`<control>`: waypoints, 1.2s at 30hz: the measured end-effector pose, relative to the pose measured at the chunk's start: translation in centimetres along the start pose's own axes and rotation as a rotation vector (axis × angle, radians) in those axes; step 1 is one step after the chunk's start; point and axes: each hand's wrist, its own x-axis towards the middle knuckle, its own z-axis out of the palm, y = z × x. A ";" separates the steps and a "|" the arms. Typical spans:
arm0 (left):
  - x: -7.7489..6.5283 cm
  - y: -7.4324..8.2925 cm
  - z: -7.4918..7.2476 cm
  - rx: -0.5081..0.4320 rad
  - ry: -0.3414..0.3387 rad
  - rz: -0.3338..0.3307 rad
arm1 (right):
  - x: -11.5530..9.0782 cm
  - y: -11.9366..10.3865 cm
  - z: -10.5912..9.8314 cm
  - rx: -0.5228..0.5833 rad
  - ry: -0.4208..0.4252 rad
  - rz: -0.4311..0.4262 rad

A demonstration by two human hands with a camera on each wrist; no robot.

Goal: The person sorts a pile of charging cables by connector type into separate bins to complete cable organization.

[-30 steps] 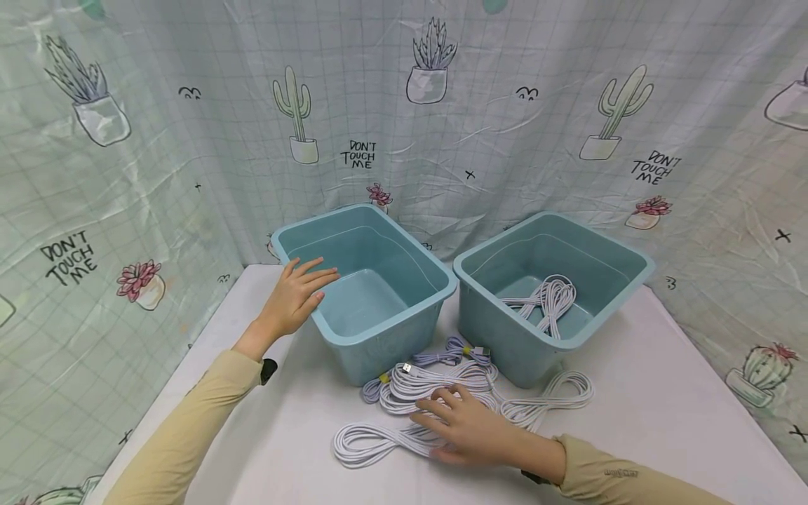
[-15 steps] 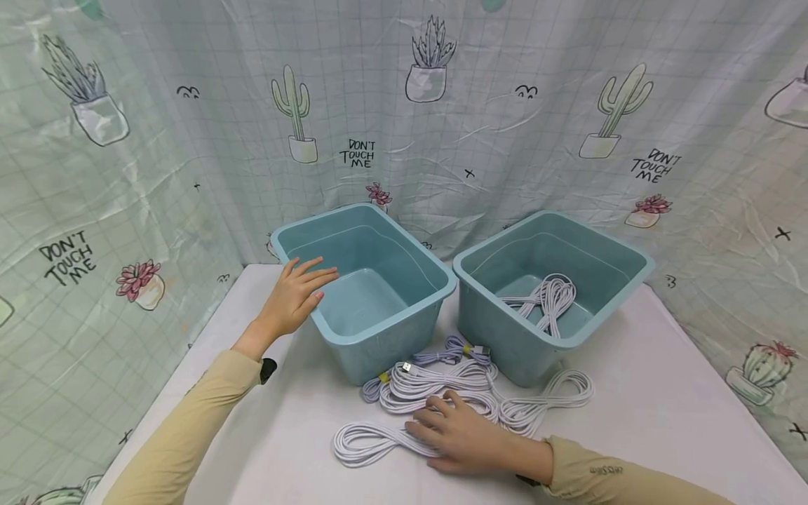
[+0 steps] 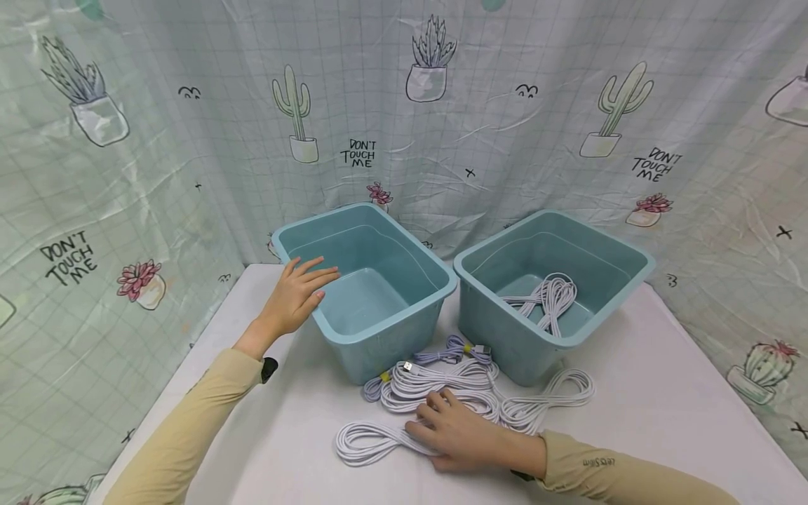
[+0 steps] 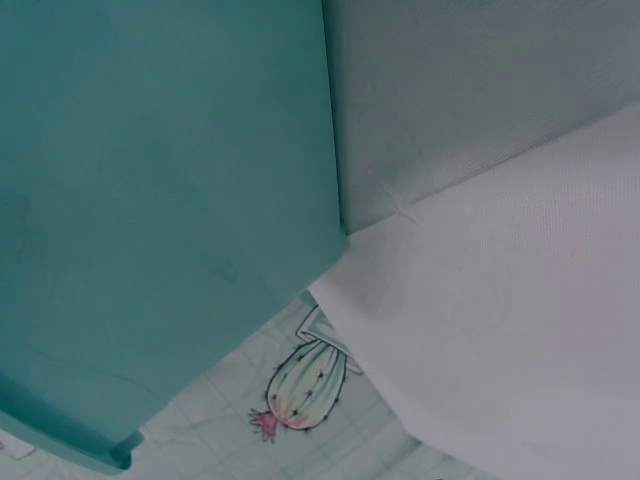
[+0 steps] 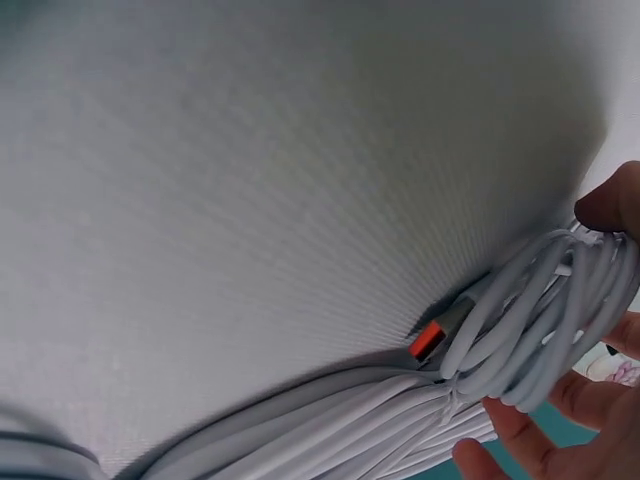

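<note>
My right hand (image 3: 463, 435) is low over the table with its fingers curled onto a bundled white cable (image 3: 366, 443), whose left loop sticks out past the fingertips. In the right wrist view, thumb and fingers close around the cable's coils (image 5: 545, 320), and a connector with an orange end (image 5: 428, 342) shows beside them. My left hand (image 3: 292, 298) rests on the left rim of the left blue-green bin (image 3: 391, 351), fingers extended over its inside. The bin's outer wall fills much of the left wrist view; the left hand is out of that view.
Behind the right hand lie more coiled white cables (image 3: 435, 386) and purple cables (image 3: 454, 352) with yellow ties. A looped white cable (image 3: 549, 401) lies to the right. The right bin (image 3: 505, 344) holds white cables (image 3: 555, 301). A cactus-print curtain (image 3: 404, 140) surrounds the table.
My right hand has moved slightly left and its fingers have drawn in around the white cable. The left hand stays on the bin's rim.
</note>
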 end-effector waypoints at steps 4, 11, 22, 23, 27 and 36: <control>0.0 -0.1 0.1 0.002 -0.002 -0.005 | -0.1 0.0 0.1 0.014 0.005 0.008; -0.1 -0.2 0.1 0.004 -0.008 -0.003 | -0.2 0.2 -0.1 0.028 0.053 0.015; 0.0 -0.2 0.2 0.010 0.000 -0.003 | -0.2 1.1 -1.0 0.046 0.102 -0.002; 0.0 -0.3 0.3 0.011 0.001 -0.004 | -0.3 1.2 -1.1 0.050 0.099 0.000; 0.0 -0.1 0.2 0.001 0.003 0.000 | -0.6 1.6 -1.5 0.063 0.101 0.002; 0.0 0.1 0.1 0.000 0.008 0.003 | -1.3 2.5 -3.1 0.036 0.119 0.004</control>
